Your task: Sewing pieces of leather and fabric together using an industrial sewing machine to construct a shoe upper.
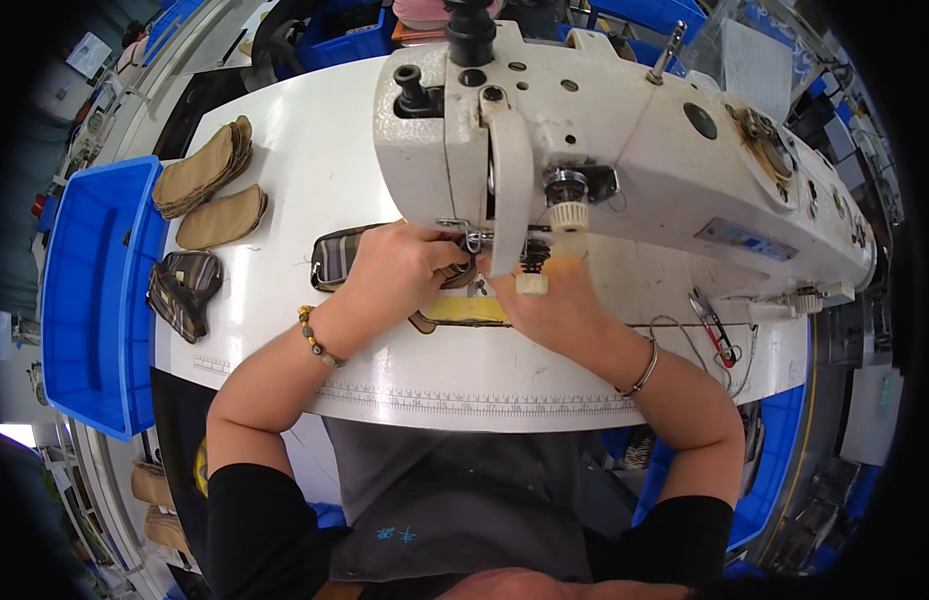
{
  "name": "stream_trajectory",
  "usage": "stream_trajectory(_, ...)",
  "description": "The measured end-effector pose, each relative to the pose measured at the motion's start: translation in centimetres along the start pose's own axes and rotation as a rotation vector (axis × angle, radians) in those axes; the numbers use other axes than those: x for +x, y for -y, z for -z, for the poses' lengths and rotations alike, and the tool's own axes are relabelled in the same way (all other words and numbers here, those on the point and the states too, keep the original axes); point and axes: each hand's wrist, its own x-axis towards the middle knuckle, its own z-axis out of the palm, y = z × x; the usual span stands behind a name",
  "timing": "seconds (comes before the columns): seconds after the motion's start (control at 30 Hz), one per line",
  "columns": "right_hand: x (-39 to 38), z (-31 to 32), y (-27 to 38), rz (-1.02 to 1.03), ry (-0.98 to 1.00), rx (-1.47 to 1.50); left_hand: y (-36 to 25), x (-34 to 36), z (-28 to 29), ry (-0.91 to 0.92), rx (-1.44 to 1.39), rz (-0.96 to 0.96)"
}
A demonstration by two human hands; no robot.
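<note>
The single head-worn fisheye looks steeply down from above the left hand (400,268) and right hand (553,300), facing across the white surface (310,125). It sits near, yet takes in both forearms (270,388) whole; the surface's front edge bows on the near side of the hands, and darkness rounds off the corners.

The fabric piece (337,254) carries stripes of grey, brown and cream inside a near-black border. The sewing machine (635,180) is off-white, with black knobs (472,38) and cream nuts (570,217). The flat strip (463,310) is yellow, the bench (300,150) white, the ruler band (435,403) pale with dark tick marks. The stacked pieces (198,170) are tan-brown, the folded bundle (190,285) dark with brown and cream stripes. The bin (97,300) is bright blue, the snips (723,344) red and dark. The beaded bracelet (310,337) mixes yellow and brown; the bangle (647,368) is silvery, the sleeves (260,520) black, the apron (465,490) dark grey with light-blue embroidery (396,536).
</note>
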Motion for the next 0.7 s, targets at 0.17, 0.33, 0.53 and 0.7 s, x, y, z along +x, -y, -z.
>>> stream_trajectory(0.17, 0.1, 0.4, -0.1, 0.028, -0.027, -0.013, -0.1, -0.2, 2.5, 0.182, 0.032, -0.068)
stream_trajectory(0.33, -0.2, -0.3, -0.2, -0.010, -0.014, 0.001, -0.3, 0.0, 3.9, 0.096, 0.072, -0.373)
stream_trajectory(0.53, -0.5, 0.6, 0.9, 0.035, 0.000, 0.002, 1.5, 0.0, 2.0, 0.005, 0.073, -0.516)
stream_trajectory(0.7, -0.2, 1.3, 2.2, 0.043, 0.022, -0.043, 1.7, -0.4, 1.7, 0.040, -0.001, -0.295)
